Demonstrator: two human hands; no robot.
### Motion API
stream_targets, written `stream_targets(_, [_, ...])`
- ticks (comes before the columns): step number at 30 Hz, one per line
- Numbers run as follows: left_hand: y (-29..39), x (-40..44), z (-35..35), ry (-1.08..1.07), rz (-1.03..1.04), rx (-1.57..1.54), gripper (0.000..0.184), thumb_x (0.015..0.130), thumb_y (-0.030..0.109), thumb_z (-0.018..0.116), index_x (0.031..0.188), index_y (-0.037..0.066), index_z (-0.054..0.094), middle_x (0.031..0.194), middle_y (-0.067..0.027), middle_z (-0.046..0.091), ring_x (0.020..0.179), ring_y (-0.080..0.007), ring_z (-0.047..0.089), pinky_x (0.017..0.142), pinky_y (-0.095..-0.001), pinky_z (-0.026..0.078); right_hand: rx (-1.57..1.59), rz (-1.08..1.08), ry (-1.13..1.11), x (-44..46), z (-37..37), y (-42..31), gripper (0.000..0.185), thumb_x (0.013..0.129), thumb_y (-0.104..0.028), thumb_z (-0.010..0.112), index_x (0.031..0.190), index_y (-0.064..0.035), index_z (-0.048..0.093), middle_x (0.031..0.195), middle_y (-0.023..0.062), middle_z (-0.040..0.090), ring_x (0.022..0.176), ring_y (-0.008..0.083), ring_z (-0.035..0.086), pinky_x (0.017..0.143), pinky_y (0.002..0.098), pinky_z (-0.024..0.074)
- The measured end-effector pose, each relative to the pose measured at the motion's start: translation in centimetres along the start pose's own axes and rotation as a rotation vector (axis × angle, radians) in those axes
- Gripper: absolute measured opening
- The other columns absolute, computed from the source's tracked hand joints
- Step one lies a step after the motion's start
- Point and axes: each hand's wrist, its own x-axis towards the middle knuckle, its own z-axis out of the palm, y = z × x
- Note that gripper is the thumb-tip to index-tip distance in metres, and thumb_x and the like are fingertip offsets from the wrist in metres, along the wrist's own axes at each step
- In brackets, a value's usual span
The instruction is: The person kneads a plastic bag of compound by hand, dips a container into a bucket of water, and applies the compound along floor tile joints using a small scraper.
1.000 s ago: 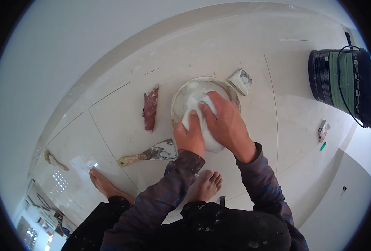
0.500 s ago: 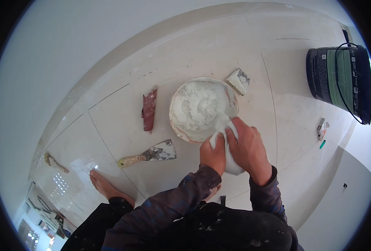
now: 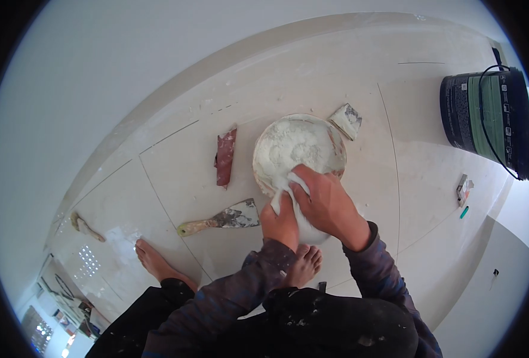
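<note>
Tiled floor | hands clenched on white bag between them | bowl just ahead

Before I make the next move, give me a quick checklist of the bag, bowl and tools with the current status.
1. Both hands on the bag: ok. The left hand and right hand both grip the white bag.
2. Bag opening unobstructed: cannot tell. The hands hide it.
3. Bowl upright on the floor: ok. The bowl sits opening upward, with white material inside.
4. Amount left in the bag: cannot tell. Its contents don't show.
5. Scraper apart from the bowl: ok. The scraper lies on the floor to the left.
6. Bowl's surroundings clear: not ok. A grey-smeared folded piece lies right by the rim.
</note>
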Motion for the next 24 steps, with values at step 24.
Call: stream_targets(24, [0.3,-4.5,1.4,0.029,-0.160,-0.248,0.031,0.106,0.028,0.048,0.112,0.000,0.058,0.086,-0.0073,0.064,0.073,-0.0130,0.060,0.059,-0.0296,0.048,0.071,0.003,-0.183,-1.7,-1.2,1.3,0.018,0.093,-0.014,0.062,0.108,-0.0054,0.064,0.087,0.0219,0.068,0.083,0.0459,0.063,0.073,0.0513,0.0510])
